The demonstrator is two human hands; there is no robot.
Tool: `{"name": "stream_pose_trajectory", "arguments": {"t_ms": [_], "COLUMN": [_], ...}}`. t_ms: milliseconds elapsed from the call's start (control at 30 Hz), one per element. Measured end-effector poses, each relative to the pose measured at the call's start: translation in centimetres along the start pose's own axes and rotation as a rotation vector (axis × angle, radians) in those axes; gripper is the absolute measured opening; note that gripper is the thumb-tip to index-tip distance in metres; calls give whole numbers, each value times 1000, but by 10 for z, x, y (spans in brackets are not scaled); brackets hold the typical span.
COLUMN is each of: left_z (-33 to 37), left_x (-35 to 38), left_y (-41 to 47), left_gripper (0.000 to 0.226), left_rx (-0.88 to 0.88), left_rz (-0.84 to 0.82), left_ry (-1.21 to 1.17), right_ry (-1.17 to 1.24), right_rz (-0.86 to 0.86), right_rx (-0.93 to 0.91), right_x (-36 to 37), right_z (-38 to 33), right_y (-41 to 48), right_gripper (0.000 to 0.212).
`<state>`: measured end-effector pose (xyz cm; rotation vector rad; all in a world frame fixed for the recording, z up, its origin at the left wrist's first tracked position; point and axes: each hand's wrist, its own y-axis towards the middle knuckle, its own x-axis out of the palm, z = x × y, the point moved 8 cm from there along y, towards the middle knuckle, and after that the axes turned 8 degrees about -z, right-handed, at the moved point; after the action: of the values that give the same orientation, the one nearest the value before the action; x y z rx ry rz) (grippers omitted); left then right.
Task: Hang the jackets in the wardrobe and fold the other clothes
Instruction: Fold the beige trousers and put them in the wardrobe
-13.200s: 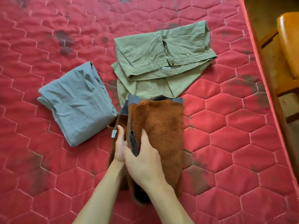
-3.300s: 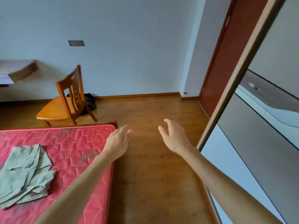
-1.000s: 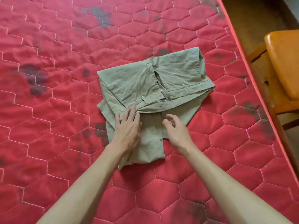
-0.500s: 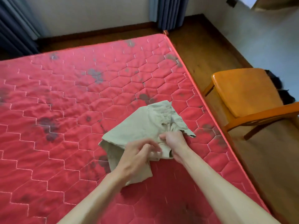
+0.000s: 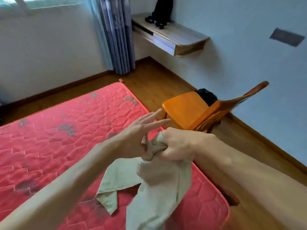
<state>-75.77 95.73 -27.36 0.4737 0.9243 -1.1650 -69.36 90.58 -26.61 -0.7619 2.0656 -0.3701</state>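
An olive-green garment (image 5: 154, 185) hangs in the air over the near right corner of the red quilted mattress (image 5: 63, 135). My right hand (image 5: 176, 145) grips its bunched top edge in a fist. My left hand (image 5: 141, 130) is right beside it, fingers stretched straight toward the chair. Its thumb side touches the bunched cloth, and whether it pinches the cloth is hidden. The garment's loose ends dangle down, one flap trailing to the left just above the mattress.
An orange wooden chair (image 5: 191, 108) stands on the wooden floor just past the mattress's right edge, with a dark bag (image 5: 207, 95) behind it. A wall-mounted shelf (image 5: 171, 35) and a blue curtain (image 5: 118, 35) are at the far wall.
The green garment has been lifted off the mattress and now hangs from my right fist. My left hand has straightened its fingers. My view has risen toward the room's far corner.
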Motion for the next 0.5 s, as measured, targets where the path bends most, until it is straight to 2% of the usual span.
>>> {"name": "stream_pose_trajectory", "arguments": {"t_ms": [67, 133, 167, 267, 367, 433, 500], "left_z": [37, 69, 85, 133, 177, 182, 179], "left_x": [-1, 5, 7, 1, -15, -28, -45], "left_y": [10, 18, 22, 25, 16, 11, 8], "left_gripper": [95, 88, 89, 86, 46, 26, 22], "left_rx": [96, 193, 237, 366, 515, 415, 292], "left_rz": [-94, -174, -202, -203, -109, -80, -36], "left_ry": [47, 110, 141, 219, 201, 170, 193], "right_ry": [-55, -153, -191, -313, -313, -278, -257], "right_rz": [-8, -5, 3, 74, 147, 195, 247], "right_rx": [-2, 1, 2, 26, 58, 42, 28], "right_x": [-10, -16, -17, -23, -41, -55, -66], "right_z": [-8, -19, -23, -27, -19, -19, -24], "right_y": [-39, -76, -92, -134, -168, -191, -212], "right_gripper": [25, 43, 42, 15, 14, 14, 12]}}
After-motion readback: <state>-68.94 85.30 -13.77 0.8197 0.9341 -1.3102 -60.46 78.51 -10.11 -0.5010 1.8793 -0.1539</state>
